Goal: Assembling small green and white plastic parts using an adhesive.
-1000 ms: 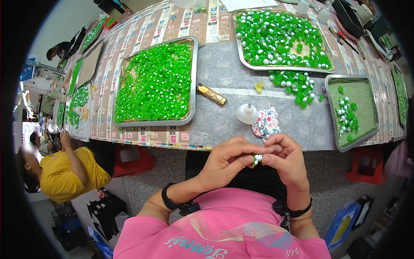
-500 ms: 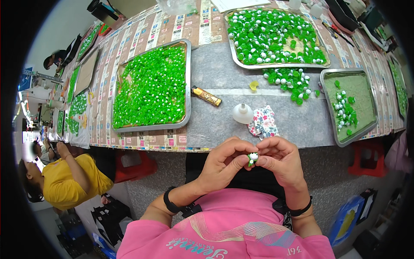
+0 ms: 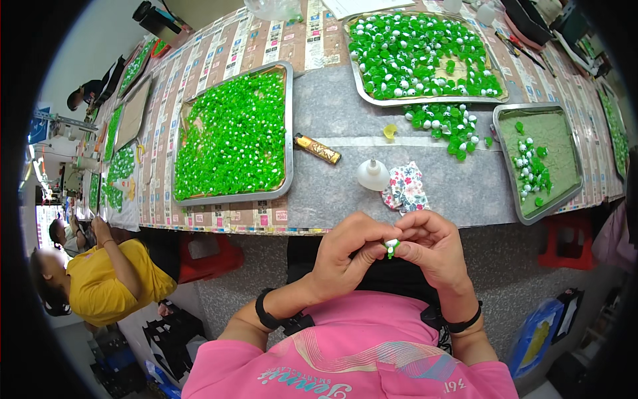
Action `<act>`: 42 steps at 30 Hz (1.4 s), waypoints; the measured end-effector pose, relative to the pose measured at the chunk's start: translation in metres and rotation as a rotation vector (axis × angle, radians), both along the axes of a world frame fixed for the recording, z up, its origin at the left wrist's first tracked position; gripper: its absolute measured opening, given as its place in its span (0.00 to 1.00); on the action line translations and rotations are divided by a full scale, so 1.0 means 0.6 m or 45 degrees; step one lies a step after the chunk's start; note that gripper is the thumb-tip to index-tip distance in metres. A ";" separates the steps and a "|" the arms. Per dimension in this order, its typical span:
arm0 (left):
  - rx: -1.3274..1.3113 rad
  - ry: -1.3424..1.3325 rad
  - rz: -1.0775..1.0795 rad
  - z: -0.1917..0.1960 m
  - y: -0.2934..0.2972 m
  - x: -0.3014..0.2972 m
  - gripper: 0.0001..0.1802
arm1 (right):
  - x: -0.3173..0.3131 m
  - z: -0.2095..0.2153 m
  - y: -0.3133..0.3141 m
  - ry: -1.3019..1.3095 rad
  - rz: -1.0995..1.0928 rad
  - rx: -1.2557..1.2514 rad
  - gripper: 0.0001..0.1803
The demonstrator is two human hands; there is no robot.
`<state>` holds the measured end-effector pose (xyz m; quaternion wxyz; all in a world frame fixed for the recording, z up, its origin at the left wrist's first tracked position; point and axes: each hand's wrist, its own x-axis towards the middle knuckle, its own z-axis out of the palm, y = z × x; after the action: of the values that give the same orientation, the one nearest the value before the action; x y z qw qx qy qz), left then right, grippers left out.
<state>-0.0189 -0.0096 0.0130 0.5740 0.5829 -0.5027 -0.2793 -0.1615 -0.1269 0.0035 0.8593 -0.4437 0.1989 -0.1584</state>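
Note:
A small green figure with white round parts (image 3: 391, 248) is held between the fingertips of both hands, just in front of the table's near edge. My left hand (image 3: 345, 253) pinches it from the left with thumb and bent forefinger. From the other side, the thumb and fingers of my right hand (image 3: 433, 251) close on it. Fingertips hide part of the figure. Beyond the hands stands a white squeeze bottle with a narrow tip (image 3: 373, 175), beside a crumpled floral cloth (image 3: 405, 188).
Metal trays of green and white pieces stand at left (image 3: 290, 133) and at the far right (image 3: 359, 90). A loose pile (image 3: 457, 132) lies below the far tray. Further right, another tray (image 3: 561, 136) holds fewer pieces. A gold-black tube (image 3: 318, 148) lies mid-table. A person in yellow (image 3: 109, 282) sits left.
The figure has turned slightly and sits a little lower in my fingers. My left fingers have shifted over its top. The tabletop things stay in place.

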 end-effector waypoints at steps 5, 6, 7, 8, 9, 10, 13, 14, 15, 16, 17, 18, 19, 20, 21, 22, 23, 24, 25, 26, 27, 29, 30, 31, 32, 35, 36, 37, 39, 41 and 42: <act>-0.045 -0.109 0.058 0.001 0.000 -0.007 0.09 | -0.001 -0.001 -0.002 -0.075 0.023 0.042 0.17; -0.054 -0.121 0.061 0.001 0.001 -0.009 0.09 | -0.003 -0.004 -0.003 -0.086 0.034 0.041 0.17; -0.063 -0.134 0.063 0.002 0.002 -0.011 0.10 | -0.004 -0.005 -0.004 -0.096 0.045 0.040 0.17; -0.073 -0.147 0.067 0.002 0.004 -0.013 0.10 | -0.005 -0.005 -0.005 -0.089 0.045 0.049 0.17; -0.064 -0.132 0.069 0.001 0.006 -0.015 0.10 | -0.005 -0.003 -0.005 -0.081 0.045 0.058 0.17; -0.055 -0.117 0.071 -0.001 0.007 -0.016 0.11 | -0.006 -0.002 -0.005 -0.074 0.046 0.066 0.18; -0.045 -0.102 0.052 -0.004 0.008 -0.014 0.11 | -0.008 -0.010 -0.008 -0.093 0.054 0.050 0.19; -0.044 -0.105 0.046 -0.004 0.007 -0.013 0.12 | -0.006 -0.007 -0.008 -0.087 0.044 0.048 0.19; -0.039 -0.092 0.047 -0.002 0.006 -0.012 0.12 | -0.005 -0.003 -0.007 -0.080 0.033 0.046 0.19; -0.035 -0.079 0.047 0.001 0.005 -0.012 0.11 | -0.004 0.002 -0.007 -0.073 0.022 0.044 0.20; -0.032 -0.066 0.046 0.003 0.003 -0.011 0.11 | -0.003 0.007 -0.007 -0.078 0.012 0.024 0.20; -0.064 -0.071 0.040 0.002 0.002 -0.009 0.12 | -0.002 0.012 -0.006 -0.083 0.002 0.004 0.21; -0.096 -0.075 0.034 0.000 0.001 -0.008 0.12 | -0.001 0.014 -0.006 -0.088 -0.009 -0.017 0.21; -0.126 -0.077 0.026 -0.002 0.000 -0.007 0.13 | -0.002 0.014 -0.005 -0.083 -0.015 -0.084 0.22; -0.131 -0.087 0.027 -0.003 -0.001 -0.006 0.12 | -0.002 0.014 -0.004 -0.077 -0.020 -0.151 0.23; -0.136 -0.098 0.028 -0.005 -0.003 -0.005 0.12 | -0.003 0.014 -0.002 -0.071 -0.025 -0.217 0.23; -0.140 -0.108 0.029 -0.006 -0.004 -0.005 0.11 | -0.003 0.013 -0.001 -0.057 -0.042 -0.243 0.24; -0.109 -0.055 0.011 -0.006 -0.003 -0.005 0.11 | -0.004 0.013 0.000 -0.043 -0.058 -0.269 0.24; -0.079 -0.003 -0.007 -0.007 -0.002 -0.004 0.11 | -0.005 0.012 0.002 -0.029 -0.074 -0.294 0.24; -0.049 0.048 -0.023 -0.007 -0.001 -0.004 0.11 | -0.004 0.013 0.002 -0.031 -0.095 -0.316 0.24; -0.024 0.139 -0.035 -0.008 0.000 -0.005 0.11 | -0.003 0.014 0.003 -0.032 -0.116 -0.338 0.23; 0.028 0.322 -0.060 -0.009 0.002 -0.006 0.11 | -0.003 0.015 0.003 -0.002 -0.148 -0.418 0.23; 0.028 0.385 -0.070 -0.009 0.001 -0.006 0.11 | -0.003 0.015 0.003 0.030 -0.158 -0.475 0.22; 0.029 0.448 -0.080 -0.008 0.001 -0.006 0.11 | -0.002 0.016 0.003 0.062 -0.168 -0.533 0.22; 0.029 0.511 -0.090 -0.008 0.000 -0.005 0.11 | -0.002 0.016 0.003 0.070 -0.184 -0.552 0.21; 0.040 0.563 -0.118 -0.015 0.000 -0.001 0.10 | 0.000 0.017 0.006 0.092 -0.214 -0.612 0.21; 0.035 0.580 -0.123 -0.018 0.000 0.000 0.10 | 0.000 0.016 0.005 0.099 -0.214 -0.635 0.21; 0.030 0.597 -0.128 -0.021 0.000 0.001 0.10 | 0.000 0.015 0.006 0.105 -0.213 -0.658 0.21; 0.034 0.656 -0.121 -0.021 -0.001 0.000 0.09 | 0.002 0.018 0.005 0.114 -0.208 -0.627 0.20; 0.052 0.742 -0.097 -0.018 -0.002 -0.002 0.08 | 0.003 0.021 0.005 0.118 -0.197 -0.585 0.19; 0.064 0.766 -0.096 -0.019 -0.001 -0.002 0.08 | 0.004 0.022 0.005 0.118 -0.188 -0.558 0.19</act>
<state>-0.0198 -0.0101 0.0017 0.6716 0.4691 -0.3243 -0.4730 -0.1592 -0.1240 0.0167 0.7185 -0.6108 0.2307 -0.2398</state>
